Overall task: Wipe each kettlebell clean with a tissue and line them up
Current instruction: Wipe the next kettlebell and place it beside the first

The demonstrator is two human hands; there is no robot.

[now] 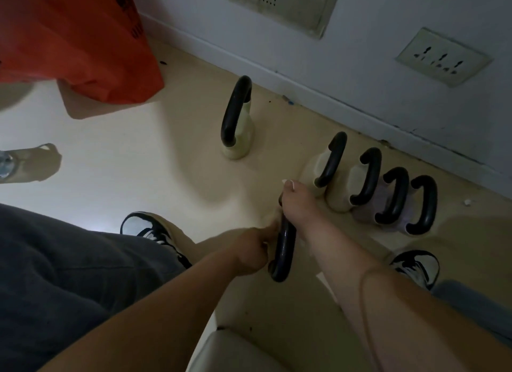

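No readable branding on anything. The orange bag has dark print on it, but it's too blurry to make out.

Your kettlebell is down in front of you between your shoes, just short of the row of four kettlebells by the wall. Its black handle loop runs lengthwise away from you toward that row, and the body is hidden under your arms.

Your right hand is wrapped around the far end of the handle. Your left hand is fisted tight against the handle's side, bunching up what looks like the tissue.

One more pale kettlebell stands upright on its own, well apart from the row.
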